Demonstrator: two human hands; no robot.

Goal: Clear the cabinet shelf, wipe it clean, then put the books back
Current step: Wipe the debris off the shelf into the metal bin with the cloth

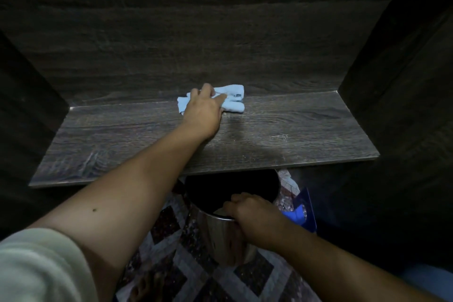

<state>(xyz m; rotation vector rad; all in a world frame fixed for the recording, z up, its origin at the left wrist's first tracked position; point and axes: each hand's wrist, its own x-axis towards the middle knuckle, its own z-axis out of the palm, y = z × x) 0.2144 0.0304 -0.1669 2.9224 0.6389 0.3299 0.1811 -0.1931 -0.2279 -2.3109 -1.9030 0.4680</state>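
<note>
Left hand (203, 111) holds one cloth (235, 103) on shelf (294, 135); right hand (255, 218) grips one bin (217, 234).

The left hand (203, 110) covers the middle of the cloth (234, 100) at centre frame, so the part beneath the palm is hidden. At lower centre, the front edge of the shelf (294, 130) hides the far rim of the metal bin (220, 235), whose inside is too dark to read. The right hand (255, 218) grips the near rim; a pale scrap under its fingers (235, 200) is too blurred to tell. Just right of the bin, a blue object (300, 213) is partly masked by that hand and by shadow, and cannot be identified. A bare foot (147, 287) is cut by the bottom edge, a pale sleeve (36, 270) by the lower left corner.
</note>
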